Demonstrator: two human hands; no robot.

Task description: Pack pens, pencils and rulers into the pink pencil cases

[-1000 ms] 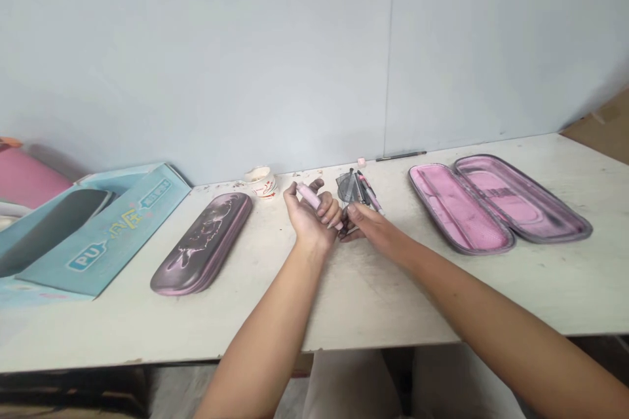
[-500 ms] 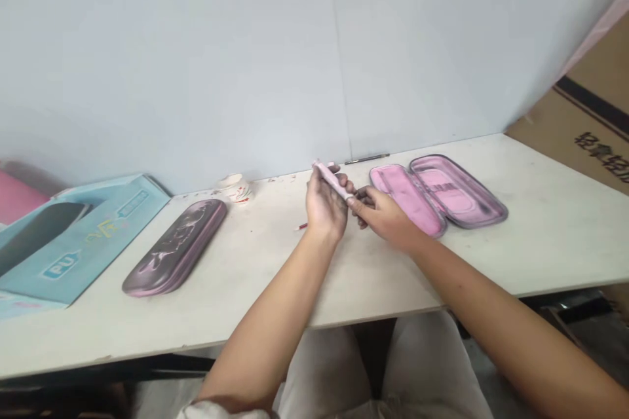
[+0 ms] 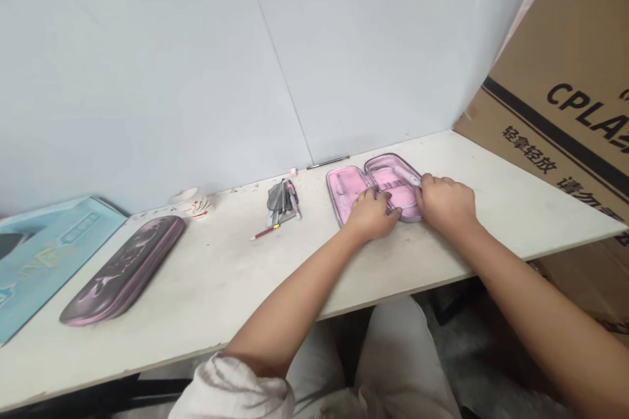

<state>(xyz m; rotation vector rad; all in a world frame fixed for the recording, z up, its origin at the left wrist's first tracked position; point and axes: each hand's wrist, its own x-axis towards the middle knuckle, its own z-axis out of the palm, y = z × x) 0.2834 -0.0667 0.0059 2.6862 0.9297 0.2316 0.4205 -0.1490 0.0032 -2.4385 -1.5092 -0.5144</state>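
Toward the right end of a white table, two hands meet over an open pink case, which lies spread flat nearer the far edge than the left corner. The right hand, at the case's right-hand half, is closed with its thumb toward the lining, gripping the near end of a pale pen that slants across the inside of that half. The left hand reaches over the near side of the case, fingers bent above its middle; whether they grip anything cannot be told.

Near the table's left end, a closed dark case with pink sides lies aslant, just beside a light blue box. A paper cup stands by the far edge. Between cup and open case, grey rulers and pens lie bunched together, with a dark red pencil on their near side. An eraser and a black pen lie along the far edge, at the foot of a pale wall. Beyond the right edge leans a brown carton printed with black lettering.
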